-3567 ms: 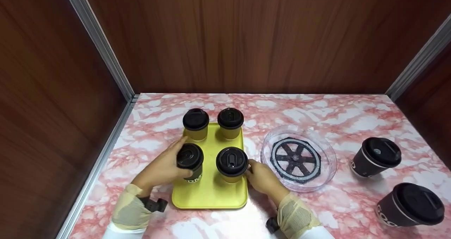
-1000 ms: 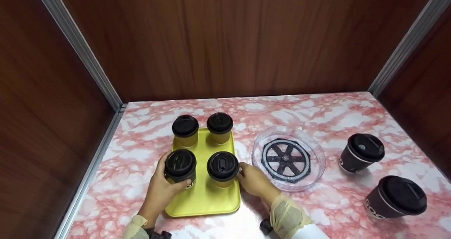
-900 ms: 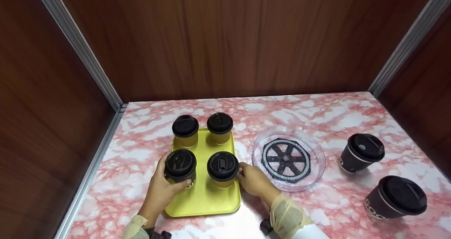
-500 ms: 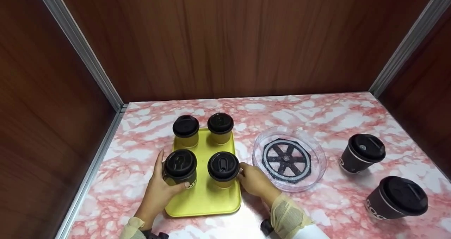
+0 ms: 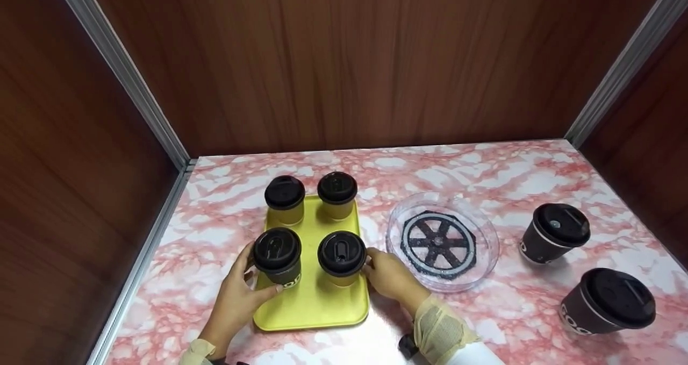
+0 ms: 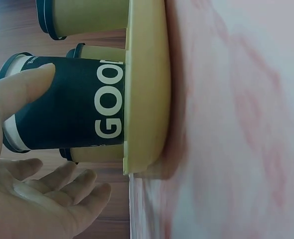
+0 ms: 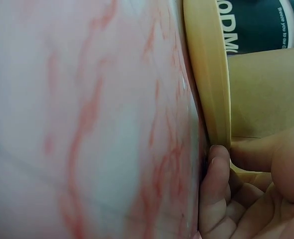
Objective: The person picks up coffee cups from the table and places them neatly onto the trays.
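A yellow tray (image 5: 312, 311) carries lidded paper cups at its corners. On its front left stands a black cup (image 5: 277, 251) with white lettering and a black lid. My left hand (image 5: 236, 295) is beside this cup, fingers spread and apart from it; the thumb (image 6: 30, 84) overlaps the cup's side in the left wrist view. My right hand (image 5: 395, 278) pinches the tray's right rim between thumb and fingers, next to the tan front-right cup (image 5: 342, 255). Two more tan cups, the back-left cup (image 5: 285, 195) and back-right cup (image 5: 337, 190), stand upright at the far end.
Right of the tray lies a clear round dish (image 5: 488, 247) with a black spoked wheel shape (image 5: 438, 242) in its base. Farther right are two black lidded cups, one behind (image 5: 553, 233) and one in front (image 5: 607, 300). Brown wood-look panels (image 5: 344, 64) enclose the pink marbled table (image 5: 215, 187).
My left hand has loosened its fingers from the black cup and drawn back slightly toward the lower left. The cup stays on the tray. My right hand keeps hold of the rim.
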Action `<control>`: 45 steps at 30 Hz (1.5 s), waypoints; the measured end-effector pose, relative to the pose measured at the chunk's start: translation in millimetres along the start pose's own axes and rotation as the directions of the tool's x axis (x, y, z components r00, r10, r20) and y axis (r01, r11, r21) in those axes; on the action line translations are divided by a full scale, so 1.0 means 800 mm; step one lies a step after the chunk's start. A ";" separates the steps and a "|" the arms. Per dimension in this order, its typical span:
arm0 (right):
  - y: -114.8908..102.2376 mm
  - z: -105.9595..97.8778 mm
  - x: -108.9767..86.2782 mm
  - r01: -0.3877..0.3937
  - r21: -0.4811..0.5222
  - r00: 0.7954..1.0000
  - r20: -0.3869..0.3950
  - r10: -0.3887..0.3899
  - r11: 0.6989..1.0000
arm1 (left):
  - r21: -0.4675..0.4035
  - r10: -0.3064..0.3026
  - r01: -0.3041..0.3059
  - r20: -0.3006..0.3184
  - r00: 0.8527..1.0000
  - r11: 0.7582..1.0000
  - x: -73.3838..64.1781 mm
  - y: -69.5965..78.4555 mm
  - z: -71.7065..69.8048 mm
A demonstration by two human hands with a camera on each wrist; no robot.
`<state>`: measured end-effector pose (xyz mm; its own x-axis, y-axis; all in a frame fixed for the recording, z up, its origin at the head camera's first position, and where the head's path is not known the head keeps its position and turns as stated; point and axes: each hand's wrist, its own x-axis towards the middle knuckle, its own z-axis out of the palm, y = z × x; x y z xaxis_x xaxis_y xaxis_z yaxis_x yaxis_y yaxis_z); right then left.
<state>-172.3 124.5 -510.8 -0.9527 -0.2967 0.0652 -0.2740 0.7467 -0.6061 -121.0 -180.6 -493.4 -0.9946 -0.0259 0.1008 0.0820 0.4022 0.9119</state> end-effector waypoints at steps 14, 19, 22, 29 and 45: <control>-0.001 0.000 0.000 -0.011 -0.001 1.000 0.006 0.011 1.000 | -0.020 0.028 -0.030 -0.079 0.996 0.999 0.002 0.001 0.019; -0.001 -0.003 0.001 -0.008 0.004 1.000 0.012 0.008 1.000 | 0.050 0.030 -0.025 -0.107 0.994 0.998 0.003 0.003 0.020; -0.001 -0.003 0.001 -0.014 0.005 1.000 0.018 0.014 1.000 | 0.071 0.012 -0.004 -0.120 0.993 0.997 0.002 0.004 0.021; 0.000 -0.001 0.000 -0.013 0.000 1.000 0.013 0.013 1.000 | 0.071 -0.018 0.025 -0.102 0.995 0.997 0.001 0.004 0.020; 0.001 0.001 0.000 0.018 -0.003 1.000 -0.005 -0.018 1.000 | 0.405 -0.110 0.110 -0.023 0.994 0.908 -0.019 0.000 -0.014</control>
<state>-172.3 124.2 -512.0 -0.9484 -0.3068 0.0800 -0.2912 0.7430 -0.6026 -105.4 -190.6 -490.2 -0.9958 -0.0908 0.0091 -0.0606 0.7326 0.6779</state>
